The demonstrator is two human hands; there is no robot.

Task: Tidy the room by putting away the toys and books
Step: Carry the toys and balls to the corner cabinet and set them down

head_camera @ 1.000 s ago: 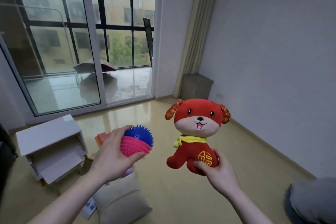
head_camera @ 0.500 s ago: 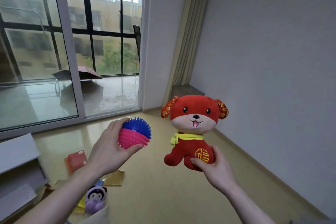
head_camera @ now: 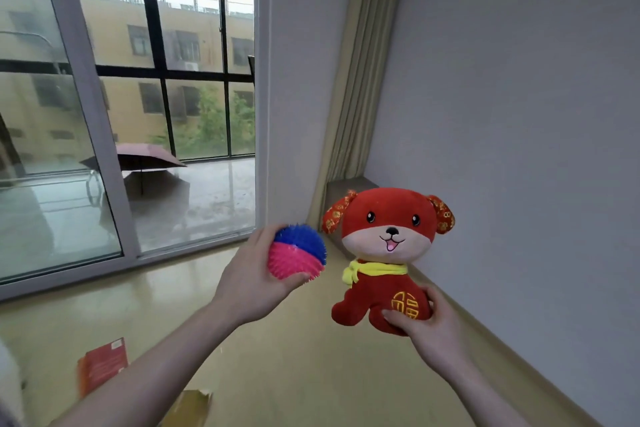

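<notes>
- Okay, left hand (head_camera: 254,279) is curled round a spiky ball (head_camera: 298,251), blue top half, pink bottom half; thumb under the pink part, fingers behind it.
- Right hand (head_camera: 427,324) grips a red plush dog (head_camera: 386,253) by its lower body, thumb across the front beside the gold emblem; dog upright, face toward the camera, yellow scarf at the neck, patterned ears hanging at both sides.
- Ball and dog both up in the air, just beside each other, a narrow gap between ball and the dog's near ear; neither touches floor or wall.
- Grey wall (head_camera: 519,114) runs close on the right; its baseboard edge slants from behind the dog down to the bottom right corner.
- Beige curtain (head_camera: 356,80) hangs in the corner, with a low grey cabinet (head_camera: 341,187) at its foot, partly hidden behind the dog's head.
- Glossy yellowish floor (head_camera: 294,374) is open under and between the two forearms.
- Red book (head_camera: 102,362) lies flat on the floor at lower left, near the left forearm; a yellowish piece of card (head_camera: 192,407), torn-edged, pokes in at the bottom edge.
- Sliding glass door (head_camera: 104,114) fills the left; its bottom track edge meets the floor behind the left hand.
- Open umbrella (head_camera: 138,158) sits on the wet balcony outside.
</notes>
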